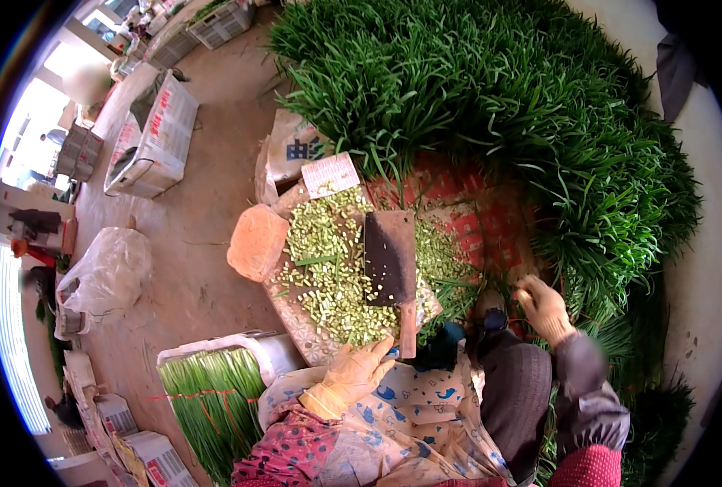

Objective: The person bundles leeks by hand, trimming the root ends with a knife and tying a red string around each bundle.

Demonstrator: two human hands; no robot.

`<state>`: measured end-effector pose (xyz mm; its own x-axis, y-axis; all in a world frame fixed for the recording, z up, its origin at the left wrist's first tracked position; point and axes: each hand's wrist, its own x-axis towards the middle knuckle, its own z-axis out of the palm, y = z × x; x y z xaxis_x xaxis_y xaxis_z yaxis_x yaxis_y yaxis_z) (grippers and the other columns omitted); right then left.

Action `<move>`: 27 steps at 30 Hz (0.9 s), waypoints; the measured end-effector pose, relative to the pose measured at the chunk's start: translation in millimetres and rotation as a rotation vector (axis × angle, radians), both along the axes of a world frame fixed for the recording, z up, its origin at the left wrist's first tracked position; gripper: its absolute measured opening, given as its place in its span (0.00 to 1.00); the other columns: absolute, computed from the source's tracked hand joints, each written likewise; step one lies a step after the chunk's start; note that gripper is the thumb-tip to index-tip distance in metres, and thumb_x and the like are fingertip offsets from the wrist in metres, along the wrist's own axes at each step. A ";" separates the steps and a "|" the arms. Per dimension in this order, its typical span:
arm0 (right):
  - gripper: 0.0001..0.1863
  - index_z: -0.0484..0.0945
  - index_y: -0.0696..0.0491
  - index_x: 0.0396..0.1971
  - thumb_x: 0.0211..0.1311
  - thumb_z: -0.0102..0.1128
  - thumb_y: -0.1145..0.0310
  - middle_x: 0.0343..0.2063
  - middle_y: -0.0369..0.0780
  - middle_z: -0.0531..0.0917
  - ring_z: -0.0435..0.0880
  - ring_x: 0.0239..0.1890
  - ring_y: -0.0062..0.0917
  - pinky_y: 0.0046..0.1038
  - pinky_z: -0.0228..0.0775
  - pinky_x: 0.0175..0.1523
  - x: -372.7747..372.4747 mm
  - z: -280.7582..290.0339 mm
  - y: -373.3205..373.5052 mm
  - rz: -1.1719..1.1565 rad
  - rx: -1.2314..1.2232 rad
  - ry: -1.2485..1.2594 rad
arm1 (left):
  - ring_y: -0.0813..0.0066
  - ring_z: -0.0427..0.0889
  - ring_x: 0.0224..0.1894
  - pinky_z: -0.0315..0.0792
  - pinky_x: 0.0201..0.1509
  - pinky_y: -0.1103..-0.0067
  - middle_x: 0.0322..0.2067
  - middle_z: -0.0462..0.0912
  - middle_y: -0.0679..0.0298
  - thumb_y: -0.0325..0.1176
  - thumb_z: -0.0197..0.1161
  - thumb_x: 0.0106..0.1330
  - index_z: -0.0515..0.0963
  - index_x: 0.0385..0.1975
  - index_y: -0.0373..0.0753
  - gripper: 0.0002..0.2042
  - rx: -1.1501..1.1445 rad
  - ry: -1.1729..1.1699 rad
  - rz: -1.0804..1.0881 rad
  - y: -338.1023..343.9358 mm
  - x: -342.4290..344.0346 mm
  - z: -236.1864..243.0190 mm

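Observation:
My left hand [353,375], in a pale yellow glove, rests with its fingers stretched out at the near edge of the cutting board [296,321]. Nothing shows in it. On the board lie many short chopped pale-green stalk ends [328,304]. A wide dark cleaver [390,258] lies flat across them, its wooden handle toward me. My right hand [544,308], gloved too, is to the right by the long green chives [604,219]. Its fingers are curled in; whatever they hold, if anything, is too small to name.
An orange sponge-like block [258,242] sits at the board's left edge. Left of my lap stands a bag of banded chives [215,390]. Chives are heaped along the far and right sides. On the floor are a white crate [156,138] and a clear plastic bag [109,272].

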<state>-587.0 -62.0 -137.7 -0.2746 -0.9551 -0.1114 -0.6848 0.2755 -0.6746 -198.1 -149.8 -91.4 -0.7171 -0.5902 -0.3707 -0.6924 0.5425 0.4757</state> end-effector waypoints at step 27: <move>0.26 0.80 0.55 0.48 0.56 0.67 0.50 0.39 0.43 0.86 0.84 0.42 0.32 0.33 0.75 0.47 12.7 -129.1 -467.0 -0.128 -0.048 0.070 | 0.52 0.73 0.58 0.64 0.65 0.56 0.59 0.72 0.49 0.48 0.55 0.68 0.66 0.64 0.37 0.29 0.123 -0.021 -0.022 -2.6 -1.3 30.5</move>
<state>-574.3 -528.9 -266.7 -0.3996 -0.9157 -0.0432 -0.6918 0.3322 -0.6411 -199.4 -152.4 -60.9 -0.7205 -0.5238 -0.4545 -0.6917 0.4959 0.5250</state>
